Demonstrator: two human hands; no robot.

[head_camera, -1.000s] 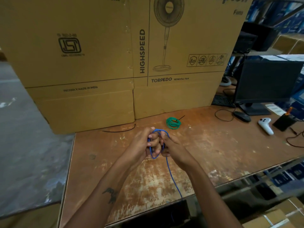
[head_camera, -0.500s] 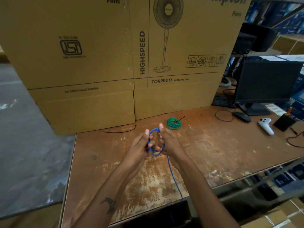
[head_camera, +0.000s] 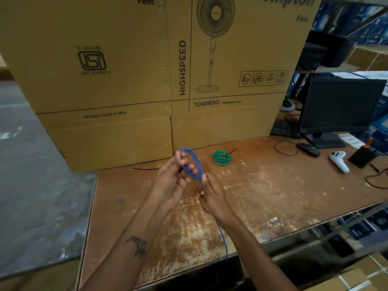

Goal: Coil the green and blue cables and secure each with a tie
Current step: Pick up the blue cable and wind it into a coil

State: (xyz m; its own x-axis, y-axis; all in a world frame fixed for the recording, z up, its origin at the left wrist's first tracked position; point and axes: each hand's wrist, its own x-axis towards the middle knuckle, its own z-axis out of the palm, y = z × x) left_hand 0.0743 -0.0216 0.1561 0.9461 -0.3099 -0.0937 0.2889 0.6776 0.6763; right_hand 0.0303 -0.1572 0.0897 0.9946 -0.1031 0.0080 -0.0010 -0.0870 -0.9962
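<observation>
Above the surface (head_camera: 273, 185), left hand (head_camera: 171, 181) grips the blue cable (head_camera: 192, 162) coil, right hand (head_camera: 212, 196) pinches its strand; green cable (head_camera: 222, 158) lies at 2 o'clock.

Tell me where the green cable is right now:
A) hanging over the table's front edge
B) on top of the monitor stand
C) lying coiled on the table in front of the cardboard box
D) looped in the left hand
C: the green cable lies as a coil on the table, right of the hands, with a black tie sticking out from it; the left hand holds the blue cable loops instead.
</observation>
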